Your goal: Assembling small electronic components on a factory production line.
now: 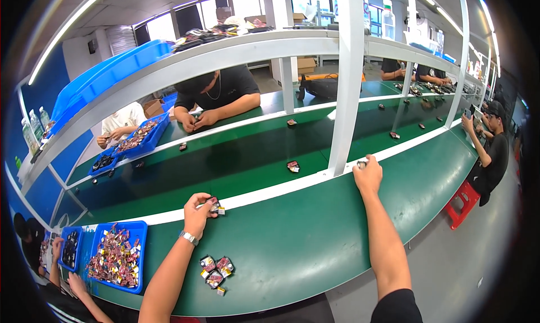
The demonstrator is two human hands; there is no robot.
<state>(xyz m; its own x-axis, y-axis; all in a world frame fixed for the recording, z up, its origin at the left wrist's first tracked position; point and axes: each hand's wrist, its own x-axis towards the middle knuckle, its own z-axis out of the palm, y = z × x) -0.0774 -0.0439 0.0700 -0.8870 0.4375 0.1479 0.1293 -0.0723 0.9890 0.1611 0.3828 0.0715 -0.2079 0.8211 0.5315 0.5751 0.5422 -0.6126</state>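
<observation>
My left hand, with a metal watch on the wrist, pinches a small black-edged reddish part with a yellow-and-white tag above the green worktop. Farther right, my right hand reaches to the white rail beside the upright post. Its fingers are closed round a small dark and pale piece, mostly hidden by them. Between my left forearm and the middle of the worktop lies a small cluster of similar tagged parts.
A blue tray heaped with tagged parts stands left of my left forearm, beside a blue tray of black pieces. Beyond the rail, scattered parts lie on a dark green belt. A white post rises ahead. Co-workers sit around.
</observation>
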